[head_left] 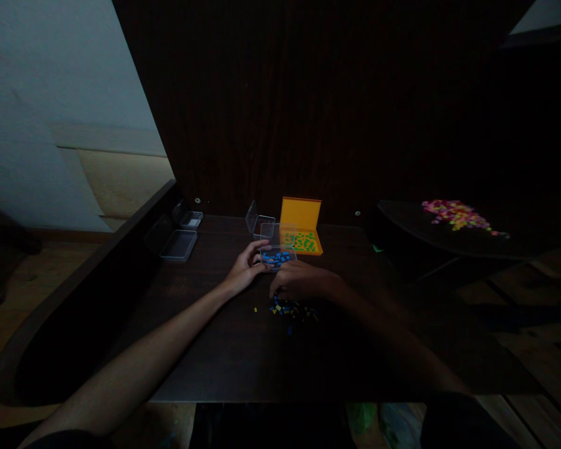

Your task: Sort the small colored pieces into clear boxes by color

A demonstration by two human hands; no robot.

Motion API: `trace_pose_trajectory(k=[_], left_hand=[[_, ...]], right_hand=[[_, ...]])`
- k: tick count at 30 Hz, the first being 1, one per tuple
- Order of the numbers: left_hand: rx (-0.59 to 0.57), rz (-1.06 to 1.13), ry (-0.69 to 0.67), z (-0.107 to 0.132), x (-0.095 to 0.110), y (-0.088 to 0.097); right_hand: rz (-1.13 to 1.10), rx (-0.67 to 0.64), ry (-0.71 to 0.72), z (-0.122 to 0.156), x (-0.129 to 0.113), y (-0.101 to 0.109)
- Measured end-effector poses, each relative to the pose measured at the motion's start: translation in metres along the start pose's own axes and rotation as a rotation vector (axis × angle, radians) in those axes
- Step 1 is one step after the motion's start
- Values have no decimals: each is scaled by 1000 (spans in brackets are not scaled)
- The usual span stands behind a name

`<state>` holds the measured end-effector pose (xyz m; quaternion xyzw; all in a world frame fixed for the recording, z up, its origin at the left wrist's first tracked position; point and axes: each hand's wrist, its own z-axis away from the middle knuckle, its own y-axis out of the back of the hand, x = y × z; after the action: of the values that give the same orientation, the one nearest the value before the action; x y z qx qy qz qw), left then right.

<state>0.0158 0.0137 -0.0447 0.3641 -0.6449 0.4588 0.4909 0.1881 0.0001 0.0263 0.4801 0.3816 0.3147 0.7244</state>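
The scene is dim. My left hand [244, 269] rests on the dark table [224, 349], its fingers touching the left side of a small clear box [277, 256] holding blue pieces. My right hand [298, 282] lies just right of it, fingers curled down over a scatter of small blue and yellow pieces [290, 310]; what it holds, if anything, is hidden. Behind the clear box stands an open orange box [302, 232] with green pieces inside.
Another open clear box [260, 223] sits behind the blue one. Two more clear cases [179, 244] lie at the table's left edge. A dark round surface at the right carries a heap of pink and yellow pieces [455, 214]. A dark panel rises behind the table.
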Motion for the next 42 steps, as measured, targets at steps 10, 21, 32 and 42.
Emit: trace_pose_trajectory(k=[10,21,32,42], left_hand=[[4,6,14,1,3,-1],[-39,-37,-55,0,0,-2],[-51,21,-39,2,0,-3],[-44,11,-30,0,-3,-1]], right_hand=[[35,-6,-57,-1,-5,1],[-126,436,-235,1,16,13],[40,421,-450,-15,28,-7],[41,378,-418,-11,27,1]])
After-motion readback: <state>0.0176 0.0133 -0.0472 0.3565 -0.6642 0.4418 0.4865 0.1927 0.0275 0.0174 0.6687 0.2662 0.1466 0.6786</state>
